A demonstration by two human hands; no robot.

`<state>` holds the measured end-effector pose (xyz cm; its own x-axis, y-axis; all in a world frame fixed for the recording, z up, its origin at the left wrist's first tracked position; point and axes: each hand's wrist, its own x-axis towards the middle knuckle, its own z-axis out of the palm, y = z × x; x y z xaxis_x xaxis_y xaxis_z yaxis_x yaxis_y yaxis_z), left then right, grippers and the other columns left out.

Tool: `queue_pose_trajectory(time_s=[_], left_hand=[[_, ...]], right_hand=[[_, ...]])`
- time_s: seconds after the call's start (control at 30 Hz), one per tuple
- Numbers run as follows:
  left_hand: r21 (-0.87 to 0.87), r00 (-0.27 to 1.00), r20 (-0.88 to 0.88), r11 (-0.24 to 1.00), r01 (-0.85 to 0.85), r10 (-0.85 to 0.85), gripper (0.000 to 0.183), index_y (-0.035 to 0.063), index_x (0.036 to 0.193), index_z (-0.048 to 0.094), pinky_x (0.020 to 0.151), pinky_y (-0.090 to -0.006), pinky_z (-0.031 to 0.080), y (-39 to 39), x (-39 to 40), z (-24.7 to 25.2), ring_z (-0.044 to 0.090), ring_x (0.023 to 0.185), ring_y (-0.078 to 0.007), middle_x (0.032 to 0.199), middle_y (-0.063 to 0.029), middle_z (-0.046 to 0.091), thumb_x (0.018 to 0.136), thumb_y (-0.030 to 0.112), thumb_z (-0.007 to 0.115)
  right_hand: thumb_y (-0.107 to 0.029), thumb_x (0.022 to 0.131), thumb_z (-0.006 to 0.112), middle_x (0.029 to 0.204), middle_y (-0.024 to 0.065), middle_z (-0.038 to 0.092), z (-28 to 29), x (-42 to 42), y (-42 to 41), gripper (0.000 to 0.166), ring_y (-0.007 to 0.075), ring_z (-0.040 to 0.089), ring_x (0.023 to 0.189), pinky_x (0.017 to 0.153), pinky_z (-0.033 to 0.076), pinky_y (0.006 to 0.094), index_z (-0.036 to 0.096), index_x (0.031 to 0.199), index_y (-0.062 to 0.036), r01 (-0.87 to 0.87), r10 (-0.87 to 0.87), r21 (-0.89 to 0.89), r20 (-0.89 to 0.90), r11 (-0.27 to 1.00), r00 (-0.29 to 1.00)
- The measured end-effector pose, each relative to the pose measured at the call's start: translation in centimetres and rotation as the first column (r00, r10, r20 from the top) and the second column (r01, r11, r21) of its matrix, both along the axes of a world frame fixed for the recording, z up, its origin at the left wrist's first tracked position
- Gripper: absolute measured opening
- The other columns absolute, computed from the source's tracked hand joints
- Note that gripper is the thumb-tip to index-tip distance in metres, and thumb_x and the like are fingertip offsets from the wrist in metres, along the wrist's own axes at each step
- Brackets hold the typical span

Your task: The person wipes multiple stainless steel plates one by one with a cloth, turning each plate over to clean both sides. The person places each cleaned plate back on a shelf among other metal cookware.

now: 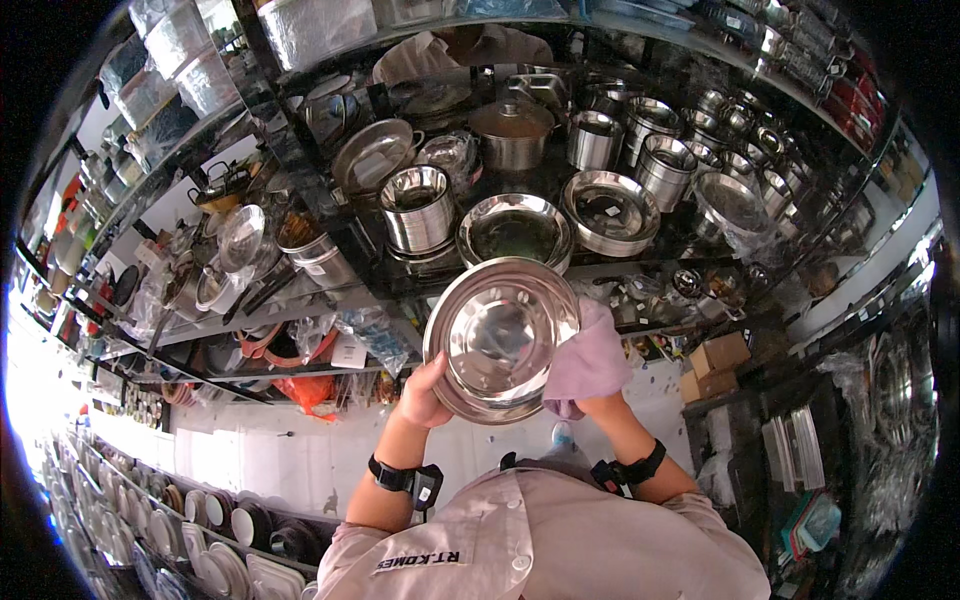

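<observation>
A shiny stainless steel bowl (499, 341) with a wide rim is held up before my chest, its inside facing me. My left hand (426, 394) grips its lower left rim, with the thumb over the edge. A pink cloth (592, 356) covers most of my right hand (595, 403) and lies against the bowl's right rim. The fingers under the cloth are hidden. Just beyond the bowl, a stack of steel dishes (555, 259) stands on the dark shelf (517, 181), partly covered by it.
Steel cups (417, 217), more stacked bowls (611, 214) and a lidded pot (512, 139) crowd the shelf. Pans and plastic-wrapped ware (244, 244) fill the left shelves. Cardboard boxes (712, 364) sit at the right. Plates (217, 566) line a rack at lower left.
</observation>
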<state>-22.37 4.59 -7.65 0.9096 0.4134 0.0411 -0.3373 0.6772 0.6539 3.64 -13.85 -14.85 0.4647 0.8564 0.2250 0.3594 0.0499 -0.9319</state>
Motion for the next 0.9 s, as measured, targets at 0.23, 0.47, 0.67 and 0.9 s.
queue_pose_trajectory(time_s=[0.23,0.47,0.67,0.9], left_hand=[[0.216,0.997,-0.031,0.974,-0.064,0.073,0.082,0.002,0.165,0.03,0.122,-0.0473,0.04,-1.7,1.4,1.6,0.049,0.148,-0.0295,0.163,-0.0155,0.047,0.107,0.05,0.061],[0.425,0.983,-0.14,0.904,-0.048,0.117,0.092,0.0003,0.169,0.021,0.126,-0.0428,0.028,-3.2,3.0,3.4,0.036,0.154,-0.0255,0.169,-0.0137,0.036,0.104,0.045,0.068],[0.416,0.978,-0.036,0.893,-0.172,0.206,0.098,-0.0012,0.167,0.022,0.125,-0.0447,0.03,-4.0,3.4,4.1,0.041,0.151,-0.0283,0.163,-0.0158,0.043,0.095,0.037,0.076],[0.377,0.941,0.12,0.862,-0.338,0.317,0.088,-0.0025,0.165,0.023,0.125,-0.0466,0.033,-3.3,4.2,2.6,0.043,0.15,-0.0319,0.162,-0.0201,0.044,0.102,0.041,0.068]], right_hand=[[-0.03,0.089,0.084,0.149,0.0134,0.06,-0.8,-2.5,0.4,0.068,0.0332,0.054,0.14,0.12,0.04,0.0465,0.058,0.148,-0.0091,-0.253,0.222,-0.027,0.57,0.967,0.791],[-0.033,0.088,0.082,0.157,0.0152,0.053,3.6,-4.7,2.9,0.075,0.0376,0.046,0.148,0.124,0.035,0.047,0.052,0.154,-0.0109,-0.366,0.361,-0.094,0.505,0.926,0.784],[-0.031,0.094,0.074,0.149,0.018,0.06,9.6,-3.1,5.4,0.061,0.0374,0.053,0.142,0.117,0.043,0.0459,0.057,0.148,-0.0081,-0.102,0.097,-0.016,0.482,0.995,0.871],[-0.028,0.094,0.078,0.151,0.0155,0.059,9.6,-4.6,2.6,0.059,0.0366,0.051,0.145,0.122,0.039,0.0475,0.059,0.147,-0.0113,-0.339,0.42,-0.274,0.332,0.9,0.845]])
